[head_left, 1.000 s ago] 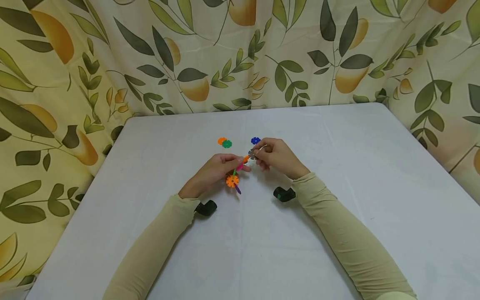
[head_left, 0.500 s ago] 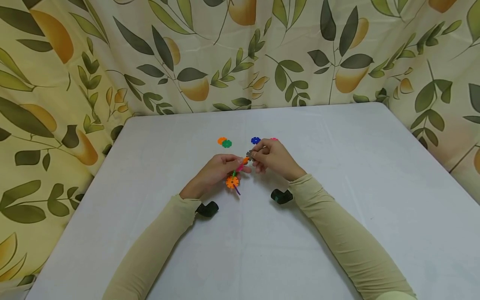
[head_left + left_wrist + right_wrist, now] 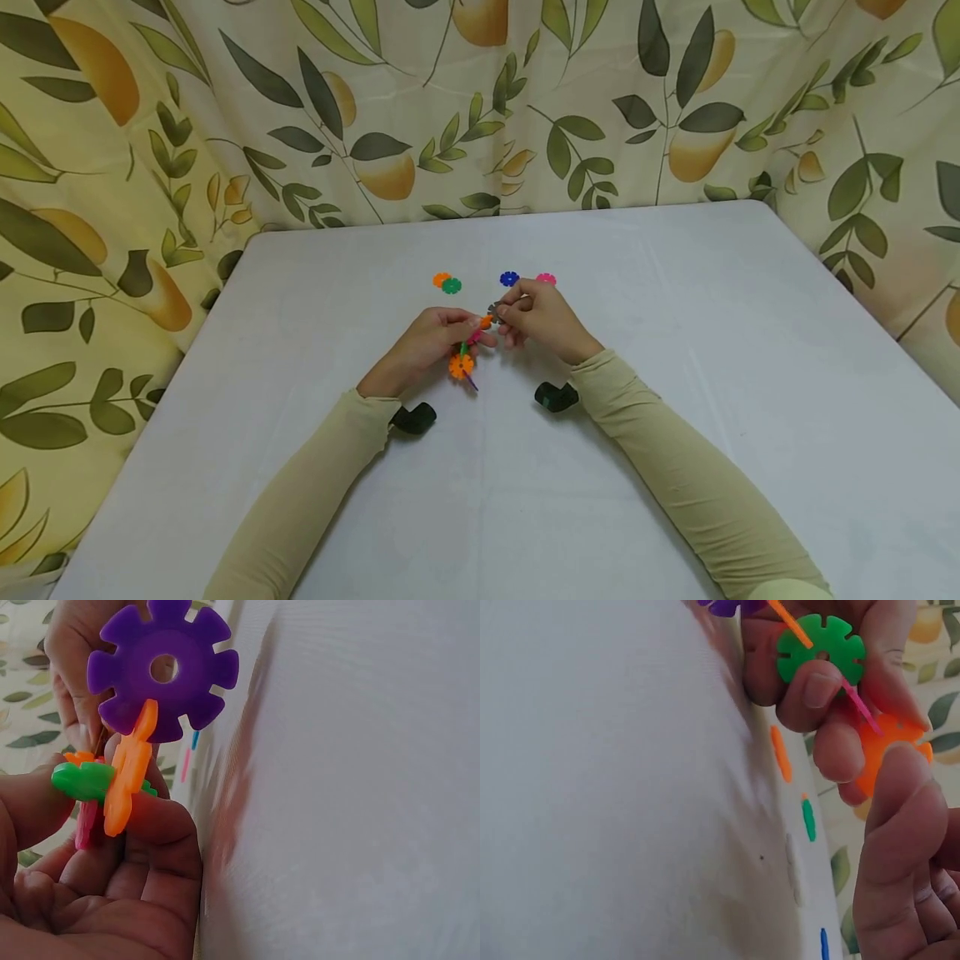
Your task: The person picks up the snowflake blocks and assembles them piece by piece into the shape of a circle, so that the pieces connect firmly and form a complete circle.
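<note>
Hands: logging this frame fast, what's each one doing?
Left hand: grips the cluster of joined plastic discs.
Right hand: pinches a grey disc against that cluster.

Both hands meet mid-surface [image 3: 675, 467], left hand [image 3: 423, 346] left of right hand [image 3: 543, 321], a cluster of joined discs [image 3: 463, 360] between and under them. Behind the hands lie loose discs: a touching pair [image 3: 447, 283] back-left, one disc [image 3: 509, 278] behind centre, another [image 3: 546, 279] just right of it. A curtain [image 3: 480, 108] hangs behind the surface.
</note>
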Motion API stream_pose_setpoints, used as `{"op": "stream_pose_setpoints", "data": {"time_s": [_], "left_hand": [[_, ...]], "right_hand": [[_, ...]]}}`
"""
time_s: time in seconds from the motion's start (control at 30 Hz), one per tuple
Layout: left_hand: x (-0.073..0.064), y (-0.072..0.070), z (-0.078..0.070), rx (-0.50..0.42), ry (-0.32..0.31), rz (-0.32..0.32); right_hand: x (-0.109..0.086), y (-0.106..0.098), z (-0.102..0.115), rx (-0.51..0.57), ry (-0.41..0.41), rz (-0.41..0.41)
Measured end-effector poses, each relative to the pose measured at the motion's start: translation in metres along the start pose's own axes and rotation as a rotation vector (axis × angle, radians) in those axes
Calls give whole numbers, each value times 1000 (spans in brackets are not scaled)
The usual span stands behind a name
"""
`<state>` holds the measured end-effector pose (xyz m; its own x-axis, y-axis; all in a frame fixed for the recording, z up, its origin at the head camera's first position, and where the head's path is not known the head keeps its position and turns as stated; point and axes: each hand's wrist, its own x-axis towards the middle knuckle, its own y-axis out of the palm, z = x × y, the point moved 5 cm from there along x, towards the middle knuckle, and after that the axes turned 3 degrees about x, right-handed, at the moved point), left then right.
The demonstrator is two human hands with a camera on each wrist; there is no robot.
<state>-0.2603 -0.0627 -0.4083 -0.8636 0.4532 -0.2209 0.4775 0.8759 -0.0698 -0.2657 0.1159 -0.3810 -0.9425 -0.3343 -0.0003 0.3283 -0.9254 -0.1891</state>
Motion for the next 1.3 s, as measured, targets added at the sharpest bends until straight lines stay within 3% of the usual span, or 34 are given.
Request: {"op": "stream_pose_setpoints", "data": {"time_s": [0.43,0.63,0.8,0.97,1.3], "left_hand": [[0,-2,-2,2,-3,-34],[-2,-4,-3,2,13,12],[-1,-6,-2,-44,23,60],[2,-7,0,-51,2,45],[3,-5,2,-64,-19,70]], "right_hand": [[-1,8,2,52,-35,-21],[1,7,3,-7,-34,-4],[3,2,1,11,-4,8],[3,-2,-1,35,17,4],[3,-20,-2,-102,14,-50]]}}
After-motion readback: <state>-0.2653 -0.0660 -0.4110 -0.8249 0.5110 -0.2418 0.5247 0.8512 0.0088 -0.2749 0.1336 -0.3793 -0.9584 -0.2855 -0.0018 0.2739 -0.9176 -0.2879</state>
